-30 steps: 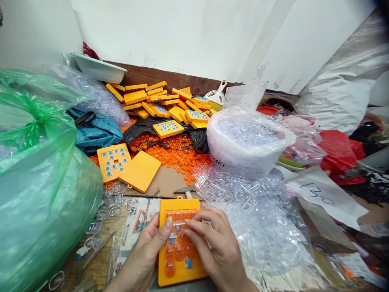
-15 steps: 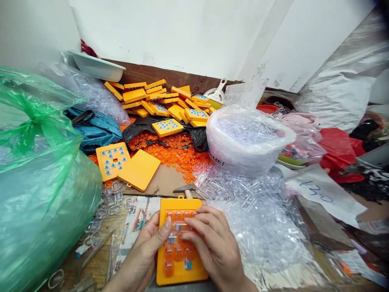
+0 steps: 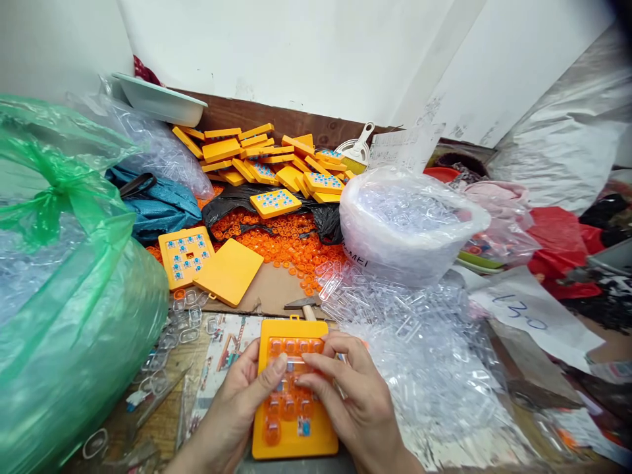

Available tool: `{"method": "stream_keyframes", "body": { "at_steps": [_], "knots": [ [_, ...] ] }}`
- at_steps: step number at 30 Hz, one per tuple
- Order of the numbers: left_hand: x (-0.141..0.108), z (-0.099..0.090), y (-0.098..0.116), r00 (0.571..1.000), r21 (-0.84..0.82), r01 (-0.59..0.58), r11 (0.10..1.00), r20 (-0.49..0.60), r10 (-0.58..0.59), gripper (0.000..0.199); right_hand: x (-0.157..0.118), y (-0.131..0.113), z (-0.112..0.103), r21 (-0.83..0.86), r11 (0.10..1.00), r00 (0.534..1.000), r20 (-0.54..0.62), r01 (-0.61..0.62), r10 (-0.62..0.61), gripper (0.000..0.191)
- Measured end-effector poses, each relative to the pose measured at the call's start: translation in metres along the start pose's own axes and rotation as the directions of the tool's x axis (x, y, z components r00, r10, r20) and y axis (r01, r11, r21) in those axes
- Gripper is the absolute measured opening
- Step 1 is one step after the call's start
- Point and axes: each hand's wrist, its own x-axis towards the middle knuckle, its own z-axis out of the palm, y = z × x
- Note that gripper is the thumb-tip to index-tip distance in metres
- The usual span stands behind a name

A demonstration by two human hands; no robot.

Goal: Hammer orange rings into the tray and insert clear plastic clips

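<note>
In front of me is an upright-lying yellow plastic panel (image 3: 296, 446), its recess fitted with orange rings under clear key covers and a small blue-and-white key switch (image 3: 303, 427) showing near the bottom. My left hand (image 3: 247, 395) grips the panel's left edge, thumb lying over its face. The fingers of my right hand (image 3: 353, 388) are bent over the right half of the panel. A long clear plastic cover (image 3: 295, 360) lies between my left thumb and the right fingertips, which touch its right end. My right fingers partly hide the right-hand keys.
Clear covers (image 3: 424, 368) are heaped at right, below a plastic-lined tub (image 3: 395, 253). Yellow panels (image 3: 222, 150) pile up behind orange rings (image 3: 276, 247). A green bag (image 3: 113, 329) bulges at left. Two panels (image 3: 232, 271) and a hammer (image 3: 301, 303) lie beyond my hands.
The view has shifted slightly. My left thumb has slid a little right along the panel face; my right fingers have stayed over the same keys, slightly further apart.
</note>
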Motion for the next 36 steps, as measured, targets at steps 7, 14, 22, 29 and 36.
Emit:
{"method": "stream_keyframes", "body": {
  "at_steps": [7, 14, 22, 29, 36],
  "knots": [
    [-0.002, 0.000, 0.000, 0.987, 0.203, -0.132, 0.970, -0.063, 0.147, 0.044, -0.008, -0.011, 0.012, 0.119, 0.966, 0.970, -0.048, -0.230, 0.237, 0.019],
    [-0.005, 0.000, -0.001, 0.972, 0.270, -0.198, 0.942, -0.070, 0.224, 0.047, -0.007, -0.016, 0.019, 0.360, 0.830, 0.898, 0.059, -0.427, 0.436, 0.027],
    [-0.003, 0.001, -0.005, 0.971, 0.210, -0.202, 0.957, -0.083, 0.223, 0.043, -0.006, -0.016, 0.016, 0.173, 0.916, 0.931, 0.042, -0.363, 0.362, 0.023],
    [-0.004, 0.003, 0.002, 0.993, 0.097, -0.055, 0.994, -0.101, 0.065, 0.041, -0.006, 0.062, -0.088, -0.429, 0.879, 0.978, -0.075, -0.208, 0.195, 0.029],
    [0.002, 0.009, 0.010, 0.975, -0.021, 0.064, 0.998, -0.214, -0.067, 0.035, -0.023, 0.128, -0.125, -0.607, 0.794, 0.984, 0.160, 0.032, 0.082, 0.038]
  ]
}}
